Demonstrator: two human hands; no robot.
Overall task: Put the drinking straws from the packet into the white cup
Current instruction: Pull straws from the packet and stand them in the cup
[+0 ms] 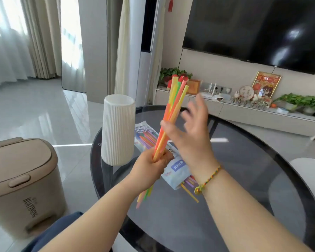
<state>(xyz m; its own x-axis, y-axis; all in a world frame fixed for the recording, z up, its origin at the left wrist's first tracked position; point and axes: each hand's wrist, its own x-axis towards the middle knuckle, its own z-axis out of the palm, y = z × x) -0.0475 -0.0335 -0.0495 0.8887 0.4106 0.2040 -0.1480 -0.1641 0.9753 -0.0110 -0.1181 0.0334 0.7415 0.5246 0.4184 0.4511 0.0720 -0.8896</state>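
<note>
So the bundle of straws [171, 113] is sitting up in the air over the counter [244, 179], leaning a bit to the right, tops fanning out and bottoms poking out below the fist. The left hand [153, 164] is gripping them low down, fingers [165, 157] curling tight round the whole bunch. The right hand [191, 131] is hovering just beside the middle of the bundle, its fingers [200, 104] spreading wide and holding nothing. It's blurry, so I can't tell if the palm is actually touching the straws.

These are going to be super light, thin and smooth, so my guess is they'll slide past each other and splay if the grip goes slack. I'd be squeezing around the lower third like this and using the free hand to gather the tops before tipping them in.

The packet [176, 168] is lying flat right under the hands, a little in from the left edge of the counter, with a few loose straws [188, 191] sticking out of its near end. The white cup [117, 131], tall and ribbed, is standing upright near the left edge, just beside the packet, and I can't see inside it. A beige bin [20, 182] is sitting on the floor off to the left.
</note>
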